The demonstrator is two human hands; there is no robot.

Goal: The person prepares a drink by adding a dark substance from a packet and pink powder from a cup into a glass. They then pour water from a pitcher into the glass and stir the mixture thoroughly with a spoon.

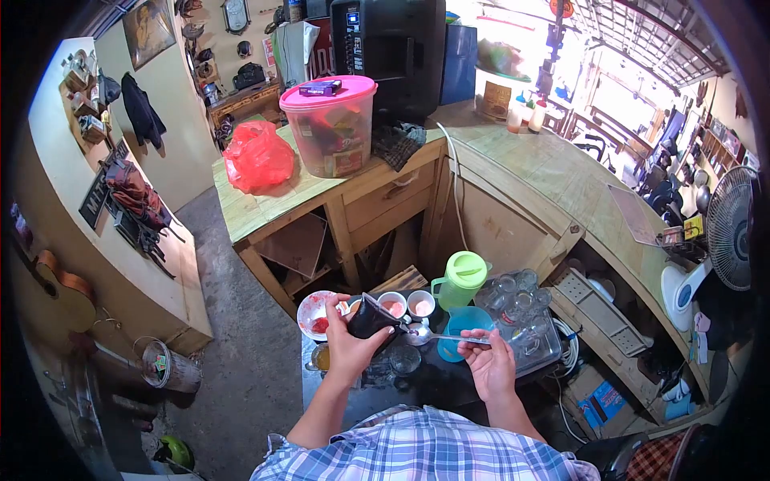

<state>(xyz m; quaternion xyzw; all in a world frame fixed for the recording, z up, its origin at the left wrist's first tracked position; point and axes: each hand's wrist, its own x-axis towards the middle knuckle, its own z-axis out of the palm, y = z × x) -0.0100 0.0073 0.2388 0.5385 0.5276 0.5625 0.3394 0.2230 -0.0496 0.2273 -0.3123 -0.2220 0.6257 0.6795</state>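
Note:
My left hand (354, 350) grips a dark, shiny pouch (370, 319), tilted so its narrow end points right. Pinched in the fingers of my right hand (491, 367) is a metal spoon (459, 338), held level with its bowl close to the pouch's end. Behind the pouch stand white cups with pinkish contents, among them one cup (420, 304) on the right. A white bowl (311, 309) with red bits sits to the left. Below the spoon is a glass (405, 361), and a blue plastic container (467, 322) stands beside my right hand.
A green lidded pitcher (464, 276) rises behind the blue container. Several clear glasses crowd a tray (539, 359) on the right. Beyond is a wooden counter (513, 156) with a pink-lidded tub (330, 132) and a red plastic bag (258, 158). A fan (726, 232) stands far right.

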